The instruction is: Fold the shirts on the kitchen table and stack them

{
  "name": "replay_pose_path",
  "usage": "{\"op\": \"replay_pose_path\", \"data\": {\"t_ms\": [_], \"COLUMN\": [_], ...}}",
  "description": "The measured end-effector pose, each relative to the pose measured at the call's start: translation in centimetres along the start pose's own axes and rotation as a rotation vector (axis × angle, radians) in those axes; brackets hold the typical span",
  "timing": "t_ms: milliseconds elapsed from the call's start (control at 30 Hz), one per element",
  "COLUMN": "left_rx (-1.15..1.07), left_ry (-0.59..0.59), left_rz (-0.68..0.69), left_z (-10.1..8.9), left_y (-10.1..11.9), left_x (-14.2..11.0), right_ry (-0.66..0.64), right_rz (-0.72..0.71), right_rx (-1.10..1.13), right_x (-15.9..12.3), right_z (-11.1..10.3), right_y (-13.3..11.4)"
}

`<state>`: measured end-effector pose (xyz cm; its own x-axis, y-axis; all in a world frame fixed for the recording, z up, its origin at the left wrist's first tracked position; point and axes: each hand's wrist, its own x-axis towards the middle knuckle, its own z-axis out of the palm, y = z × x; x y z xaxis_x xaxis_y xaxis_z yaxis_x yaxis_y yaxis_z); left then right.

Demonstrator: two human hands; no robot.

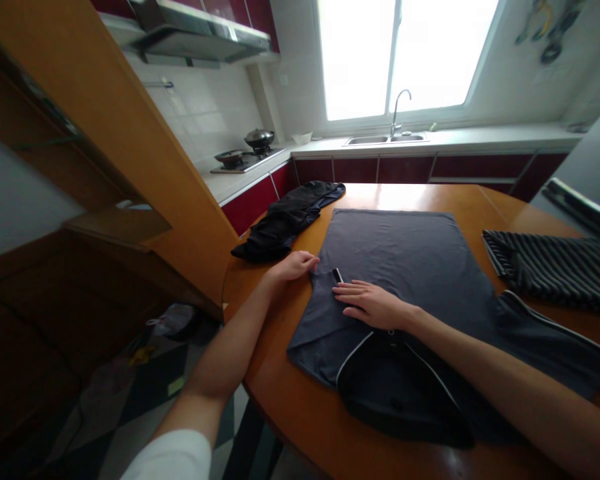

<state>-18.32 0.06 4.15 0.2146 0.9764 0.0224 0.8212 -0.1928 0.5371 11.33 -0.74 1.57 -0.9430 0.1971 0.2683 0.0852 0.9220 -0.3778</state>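
A dark grey polo shirt (395, 247) lies spread on the wooden table, its black collar (400, 393) with white piping toward me. My left hand (295, 265) is at the shirt's left edge, fingers closed in a pinch on the fabric. Flat on the shirt's chest rests my right hand (373, 303), fingers stretched out beside a small black-and-white patch (337, 276). The sleeve (550, 340) on the right, also edged in white, lies spread out; my right forearm crosses over part of the shirt.
A dark folded garment (295, 220) lies at the table's left back, and a striped black-and-grey garment (555, 267) at the right. The round wooden table (265, 340) curves near me. Beyond stand a counter with a sink (370, 140) and a stove (253, 160).
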Motion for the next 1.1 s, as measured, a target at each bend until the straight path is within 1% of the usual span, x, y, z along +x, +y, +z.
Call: {"op": "replay_pose_path", "data": {"t_ms": [133,267,433,533,633,700,800,867,933,1000,1067,1100], "left_rx": [0.014,0.035,0.051,0.046,0.054,0.077,0.108,0.111,0.074,0.007,-0.027,-0.011], "left_ry": [-0.010,0.006,0.038,0.002,-0.044,-0.013,0.093,0.159,0.215,0.227,0.181,0.142], "left_rz": [-0.006,-0.015,0.011,0.037,0.051,0.044,0.018,0.009,0.051,0.174,0.318,0.366], "left_z": [0.2,0.4,0.2,0.1,0.0,0.0,0.0,0.2,0.8,1.9,3.4,4.2], "left_y": [-0.3,-0.8,-0.3,0.0,-0.2,-0.6,-1.0,-0.7,0.0,1.2,2.3,2.8], "left_x": [0.1,0.3,0.2,-0.1,-0.3,-0.3,0.1,0.3,0.6,0.7,0.7,0.7], "right_ry": [0.014,0.016,0.025,0.015,0.008,0.016,0.030,0.031,0.028,0.022,0.013,0.011], "right_rz": [-0.005,-0.010,-0.014,-0.010,-0.005,-0.007,-0.009,-0.010,-0.010,-0.008,-0.004,-0.001], "right_rx": [0.010,0.012,0.020,0.016,0.007,0.010,0.017,0.017,0.015,0.008,-0.006,-0.015], "right_x": [0.0,0.0,0.0,0.0,0.0,0.0,-0.1,-0.1,-0.1,0.0,0.0,0.0], "right_z": [0.0,0.2,0.2,0.2,0.3,0.3,0.5,0.5,0.5,0.4,0.4,0.4], "right_y": [0.1,0.2,0.3,0.3,0.2,0.2,0.3,0.4,0.5,0.5,0.4,0.3]}}
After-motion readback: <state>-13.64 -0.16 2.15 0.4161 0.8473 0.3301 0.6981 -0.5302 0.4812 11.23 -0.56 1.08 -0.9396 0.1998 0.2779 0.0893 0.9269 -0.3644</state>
